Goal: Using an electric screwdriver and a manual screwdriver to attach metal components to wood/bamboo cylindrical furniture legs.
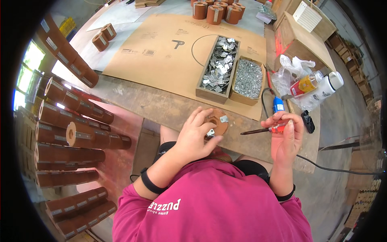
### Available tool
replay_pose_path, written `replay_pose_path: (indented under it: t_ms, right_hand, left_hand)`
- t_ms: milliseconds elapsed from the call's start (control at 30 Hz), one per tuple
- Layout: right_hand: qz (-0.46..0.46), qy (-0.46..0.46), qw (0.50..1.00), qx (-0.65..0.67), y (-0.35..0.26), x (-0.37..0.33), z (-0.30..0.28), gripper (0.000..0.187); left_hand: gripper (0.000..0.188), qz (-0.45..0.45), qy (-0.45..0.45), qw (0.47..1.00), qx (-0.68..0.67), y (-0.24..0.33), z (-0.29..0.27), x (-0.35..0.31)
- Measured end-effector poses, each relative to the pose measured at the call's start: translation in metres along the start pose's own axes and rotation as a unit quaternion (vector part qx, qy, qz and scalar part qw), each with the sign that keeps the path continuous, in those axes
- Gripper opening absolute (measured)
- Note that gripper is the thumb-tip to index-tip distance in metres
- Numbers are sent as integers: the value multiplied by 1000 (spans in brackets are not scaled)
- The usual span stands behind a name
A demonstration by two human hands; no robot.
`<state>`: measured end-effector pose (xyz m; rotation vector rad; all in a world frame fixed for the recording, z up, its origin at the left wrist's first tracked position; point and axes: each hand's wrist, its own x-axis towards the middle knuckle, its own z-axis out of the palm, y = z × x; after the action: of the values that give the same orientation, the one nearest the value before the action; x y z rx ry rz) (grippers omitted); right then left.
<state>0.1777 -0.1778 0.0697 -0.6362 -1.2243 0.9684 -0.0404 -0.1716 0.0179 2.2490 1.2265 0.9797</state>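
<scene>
My left hand (194,136) curls over a brown round block (219,127) at the table's near edge, fingers on its far side and thumb across the near side. The block has a hole in its middle, partly covered by my fingers. One small metal plate (223,119) sits on its right side; another metal plate (210,132) shows beside my thumb. To the right, my right hand (288,139) is raised, closed around the red see-through handle of a screwdriver (256,131). The dark shaft points left toward the block, apart from it.
Beyond the block stand a wooden box (217,68) of metal plates and a carton (248,78) of screws on cardboard (161,60). A blue power tool (278,104), corded, a white bottle (328,86) and a plastic bag (288,72) are at right. Stacked brown cylinders (72,155) fill the left.
</scene>
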Motion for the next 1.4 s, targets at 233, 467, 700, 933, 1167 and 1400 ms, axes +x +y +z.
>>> replay_pose_path:
  t_ms: [233, 467, 700, 933, 1167, 1400]
  right_hand:
    - [25, 8, 999, 36, 0, -1, 2, 22]
    - [46, 9, 989, 141, -9, 4, -3, 33]
    - [56, -49, 975, 210, 7, 17, 18, 35]
    - [89, -56, 979, 175, 28, 16, 39, 28]
    - [82, -74, 983, 147, 34, 19, 43, 25]
    - [101, -82, 991, 11, 28, 15, 62, 17]
  left_hand:
    - [34, -5, -11, 993, 115, 5, 16, 7]
    - [38, -5, -38, 999, -1, -8, 2, 5]
    - [33, 18, 46, 997, -52, -8, 31, 9]
    - [29, -3, 0, 988, -152, -8, 28, 9]
    - [28, -12, 7, 988, -154, -8, 30, 8]
    - [29, -13, -3, 988, -153, -9, 27, 9]
